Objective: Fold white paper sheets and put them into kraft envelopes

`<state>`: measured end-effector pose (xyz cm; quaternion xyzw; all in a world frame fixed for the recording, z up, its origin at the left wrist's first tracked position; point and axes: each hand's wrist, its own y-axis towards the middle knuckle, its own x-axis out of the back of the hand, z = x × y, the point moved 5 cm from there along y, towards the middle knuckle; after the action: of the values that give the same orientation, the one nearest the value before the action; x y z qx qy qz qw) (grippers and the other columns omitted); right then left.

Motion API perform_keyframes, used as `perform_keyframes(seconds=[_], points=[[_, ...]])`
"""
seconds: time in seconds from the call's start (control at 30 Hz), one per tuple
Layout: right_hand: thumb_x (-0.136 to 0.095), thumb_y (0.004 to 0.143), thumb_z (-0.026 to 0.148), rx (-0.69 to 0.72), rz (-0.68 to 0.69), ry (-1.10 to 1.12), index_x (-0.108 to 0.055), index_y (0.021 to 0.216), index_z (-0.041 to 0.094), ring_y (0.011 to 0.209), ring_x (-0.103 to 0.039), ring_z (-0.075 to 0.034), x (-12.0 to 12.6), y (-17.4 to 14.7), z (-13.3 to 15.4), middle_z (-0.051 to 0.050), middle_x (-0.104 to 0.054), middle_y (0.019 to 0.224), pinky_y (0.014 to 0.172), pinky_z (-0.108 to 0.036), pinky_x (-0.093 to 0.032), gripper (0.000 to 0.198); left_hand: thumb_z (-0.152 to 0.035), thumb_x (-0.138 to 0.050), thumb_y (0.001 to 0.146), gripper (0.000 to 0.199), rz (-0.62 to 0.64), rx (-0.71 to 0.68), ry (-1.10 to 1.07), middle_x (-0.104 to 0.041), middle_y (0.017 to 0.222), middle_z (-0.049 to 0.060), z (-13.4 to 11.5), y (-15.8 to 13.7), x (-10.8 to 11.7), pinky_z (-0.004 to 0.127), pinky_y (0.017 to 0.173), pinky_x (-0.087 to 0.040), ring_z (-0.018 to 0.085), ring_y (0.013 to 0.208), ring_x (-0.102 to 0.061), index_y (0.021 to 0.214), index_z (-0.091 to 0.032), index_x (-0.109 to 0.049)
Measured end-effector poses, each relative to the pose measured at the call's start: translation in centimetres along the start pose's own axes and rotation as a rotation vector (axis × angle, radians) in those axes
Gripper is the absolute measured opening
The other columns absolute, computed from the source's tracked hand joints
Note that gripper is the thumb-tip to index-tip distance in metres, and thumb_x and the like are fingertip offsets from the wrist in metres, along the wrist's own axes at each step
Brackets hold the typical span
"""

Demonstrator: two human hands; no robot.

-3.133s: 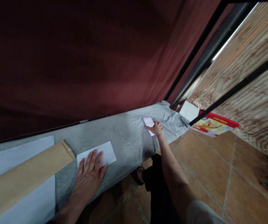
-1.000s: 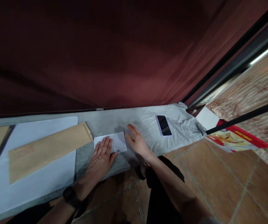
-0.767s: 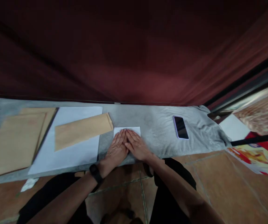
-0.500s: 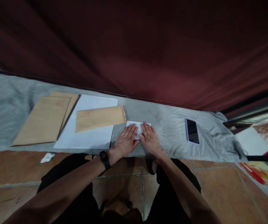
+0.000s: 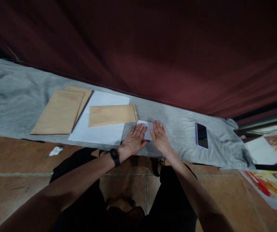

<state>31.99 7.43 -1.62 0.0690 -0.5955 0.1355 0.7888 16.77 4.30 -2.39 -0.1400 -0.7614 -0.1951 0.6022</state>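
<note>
A small piece of white folded paper (image 5: 148, 129) lies on the grey cloth, partly covered by both hands. My left hand (image 5: 134, 139) rests flat on its left side, fingers stretched out and thumb pointing toward the other hand. On the right edge lies my right hand (image 5: 160, 137), palm down with the fingers extended. A strip of paper shows between the two hands. Just left of it, a brown envelope (image 5: 111, 115) lies across a stack of white sheets (image 5: 97, 134).
Larger brown envelopes (image 5: 58, 112) overlap at the left of the grey cloth (image 5: 177, 129). A phone (image 5: 202, 136) with a purple edge lies to the right. Behind hangs a dark red curtain (image 5: 138, 54). Crumpled white paper (image 5: 56, 150) and a colourful printed box (image 5: 273, 187) are on the tiled floor.
My hands have moved slightly apart, and more of the folded paper shows between them. The camera view has shifted and tilted a little.
</note>
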Motion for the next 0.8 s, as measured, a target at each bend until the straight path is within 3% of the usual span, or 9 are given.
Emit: perform_keyframes(seconds=[0.17,0.57,0.7,0.8], points=[[-0.027,0.108,0.043,0.070,-0.027,-0.034,-0.027,0.162,0.018,0.158,-0.017,-0.024,-1.7,-0.1,1.3,-0.008,-0.020,0.171,0.129,-0.048,-0.011,0.060,-0.048,-0.042,0.101,0.073,-0.035,-0.018,-0.009,-0.028,0.166,0.021,0.2,-0.2,-0.3,0.048,0.128,-0.018,0.030,0.157,-0.021,0.158,-0.004,-0.031],[-0.035,0.108,0.045,0.004,-0.159,-0.052,-0.033,0.160,0.014,0.154,-0.030,-0.029,-0.2,-0.4,-3.3,-0.012,-0.031,0.166,0.127,-0.051,-0.020,0.061,-0.050,-0.047,0.097,0.075,-0.084,0.050,0.021,-0.040,0.159,0.027,1.2,-1.6,1.0,0.050,0.124,-0.030,0.035,0.151,-0.035,0.150,0.003,-0.043],[-0.035,0.108,0.043,-0.009,-0.189,-0.045,-0.034,0.159,0.011,0.154,-0.030,-0.030,0.1,-0.2,-3.2,-0.015,-0.033,0.165,0.127,-0.053,-0.019,0.061,-0.042,-0.038,0.102,0.061,-0.112,0.058,0.048,-0.050,0.151,0.027,0.3,-0.1,2.3,0.052,0.123,-0.030,0.035,0.146,-0.043,0.142,0.001,-0.053],[-0.035,0.108,0.040,0.030,-0.209,-0.037,-0.035,0.159,0.012,0.155,-0.028,-0.028,0.1,0.1,-2.0,-0.013,-0.031,0.166,0.128,-0.052,-0.018,0.058,-0.032,-0.033,0.103,0.055,-0.119,-0.037,0.011,-0.043,0.159,0.021,-0.8,2.1,2.4,0.049,0.124,-0.031,0.030,0.151,-0.036,0.147,-0.004,-0.049]])
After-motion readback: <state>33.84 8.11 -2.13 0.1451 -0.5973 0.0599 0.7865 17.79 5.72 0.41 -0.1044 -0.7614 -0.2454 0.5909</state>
